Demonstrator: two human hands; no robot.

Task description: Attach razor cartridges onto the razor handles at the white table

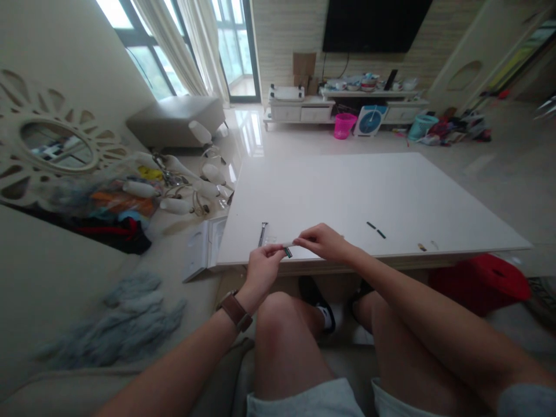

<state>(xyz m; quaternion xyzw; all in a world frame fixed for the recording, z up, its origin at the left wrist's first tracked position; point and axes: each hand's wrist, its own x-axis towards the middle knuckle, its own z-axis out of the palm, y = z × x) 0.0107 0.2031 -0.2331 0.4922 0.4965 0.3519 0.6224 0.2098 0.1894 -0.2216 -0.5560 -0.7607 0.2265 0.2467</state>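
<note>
My left hand (264, 267), with a brown watch on its wrist, is closed in a pinch at the table's near edge. It grips one end of a thin whitish strip (288, 244). The fingers of my right hand (320, 241) are closed on the strip's other end. Just below the strip, by my left fingertips, is a small green piece like a circuit board (288, 252); whether it is held or lies on the table I cannot tell. A slim dark-and-silver tool (263, 233) lies beyond my left hand, beside a clear plastic piece (271, 240).
Two narrow dark green strips (376, 230) lie on the white table (330, 185) to the right. Farther right are a small yellow-and-dark piece (421, 247) and a pale loop (435, 245). A red stool-like object (482, 284) stands beside the table; a white box (202, 249) is at left.
</note>
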